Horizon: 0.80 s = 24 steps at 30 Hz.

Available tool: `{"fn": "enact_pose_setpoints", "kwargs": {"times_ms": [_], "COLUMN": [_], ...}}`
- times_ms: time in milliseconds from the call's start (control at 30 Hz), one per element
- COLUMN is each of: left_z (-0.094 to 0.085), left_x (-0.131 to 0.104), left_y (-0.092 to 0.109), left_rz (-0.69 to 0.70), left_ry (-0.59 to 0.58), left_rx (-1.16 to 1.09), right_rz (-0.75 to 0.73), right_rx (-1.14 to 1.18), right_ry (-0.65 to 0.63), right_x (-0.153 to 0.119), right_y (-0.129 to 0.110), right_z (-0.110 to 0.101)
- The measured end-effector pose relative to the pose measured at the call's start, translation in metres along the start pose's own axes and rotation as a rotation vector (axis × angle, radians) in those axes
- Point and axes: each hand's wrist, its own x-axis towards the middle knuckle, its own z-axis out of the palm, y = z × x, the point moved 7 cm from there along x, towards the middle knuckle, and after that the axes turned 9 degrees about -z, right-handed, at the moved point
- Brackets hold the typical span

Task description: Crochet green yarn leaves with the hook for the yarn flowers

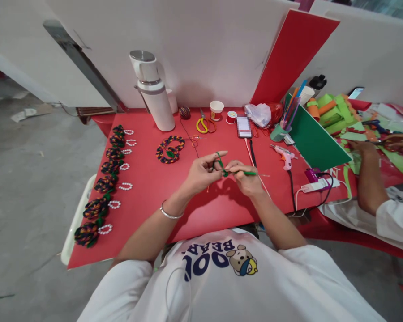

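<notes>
My left hand [202,172] pinches a small piece of green yarn work [225,173], with a strand looped around its raised index finger. Closed around a crochet hook [250,173] with a green handle, my right hand [247,182] meets the left one above the red table [201,214]. The hook's tip is hidden at the yarn. Beyond my left hand lies a curled, multicoloured crocheted strip [161,150] with a green bit inside its curl. Several dark multicoloured crocheted pieces [105,183] line the table's left edge, with white bead loops [125,167] beside them.
At the back stand a white thermos [157,105], a yarn ball [184,112], scissors [202,125], a paper cup [216,110] and a phone [244,126]. A pink glue gun [285,156] and power strip [319,185] lie right. Past a green board [317,134], another person's arm [369,179] shows.
</notes>
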Motion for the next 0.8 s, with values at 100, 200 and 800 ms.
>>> {"fn": "enact_pose_setpoints", "kwargs": {"times_ms": [100, 200, 800], "left_z": [0.007, 0.010, -0.009], "left_x": [-0.002, -0.004, -0.004], "left_y": [-0.008, -0.016, -0.001], "left_rz": [0.028, 0.046, -0.096], "left_ry": [0.069, 0.143, -0.031], "left_rx": [0.020, 0.030, 0.084], "right_rz": [-0.091, -0.219, 0.048], "right_rx": [-0.203, -0.451, -0.063], "right_ry": [0.173, 0.211, -0.021], "right_x": [-0.013, -0.019, 0.002], "right_y": [-0.002, -0.020, -0.003], "right_z": [0.005, 0.009, -0.024]}}
